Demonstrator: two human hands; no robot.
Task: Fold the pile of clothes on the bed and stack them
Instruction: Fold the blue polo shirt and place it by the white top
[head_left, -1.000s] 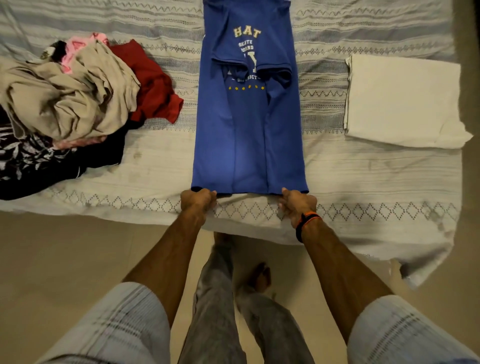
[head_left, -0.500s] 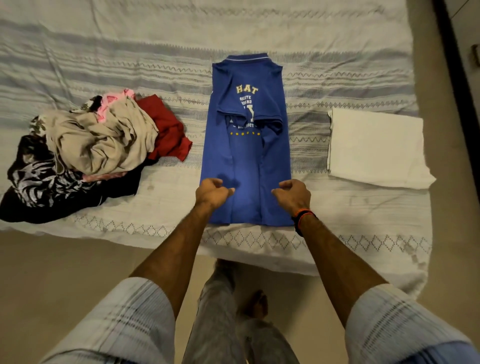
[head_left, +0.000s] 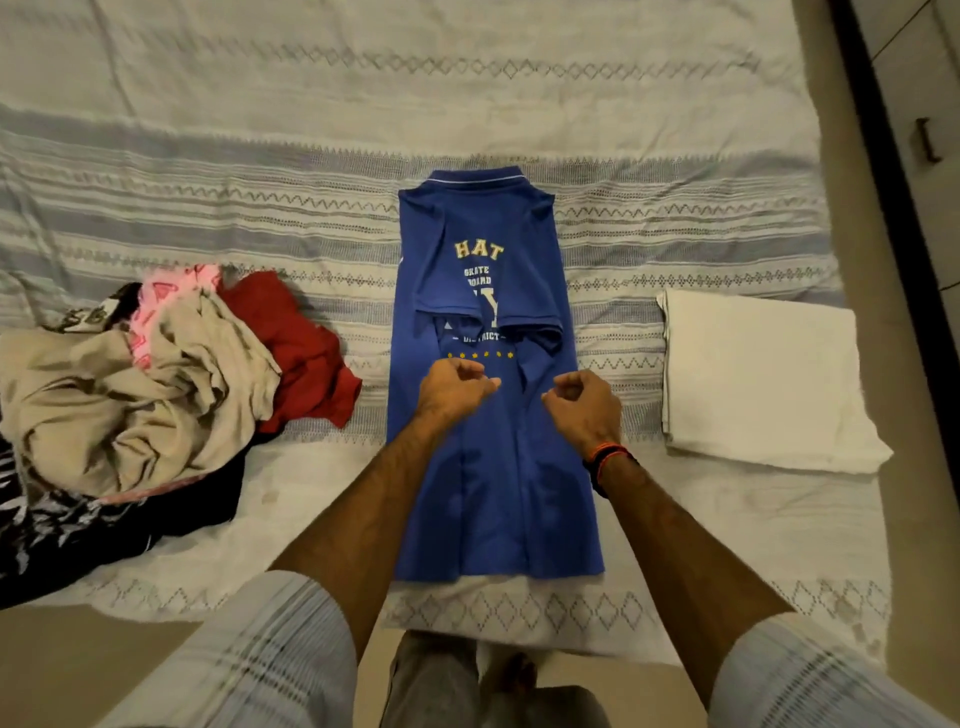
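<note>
Bed: striped grey-and-white bedspread (head_left: 208, 218) with zigzag and diamond bands covers the whole surface; bare floor shows at the near edge.
Blue shirt: blue polo shirt (head_left: 498, 493) lies flat in the middle of the bed, collar at the far end, both sides and sleeves folded inward into a long narrow strip; yellow and white lettering shows beyond the fingertips.
Left hand: left hand (head_left: 449, 387) is over the shirt's middle, fingers curled in with the thumb against them; whether they pinch any cloth I cannot tell.
Right hand: right hand (head_left: 584, 405) is beside it over the same strip, fingers curled likewise, a small gap between the two fists; grip on cloth cannot be told. An orange and black band (head_left: 608, 457) circles the wrist.
Unfolded pile: heap of clothes (head_left: 135, 400) lies well outward of the left fingers, beige on top, red, pink and black-patterned pieces around it.
Folded piece: white folded cloth (head_left: 758, 379) lies outward of the right fingers, apart from the shirt.
</note>
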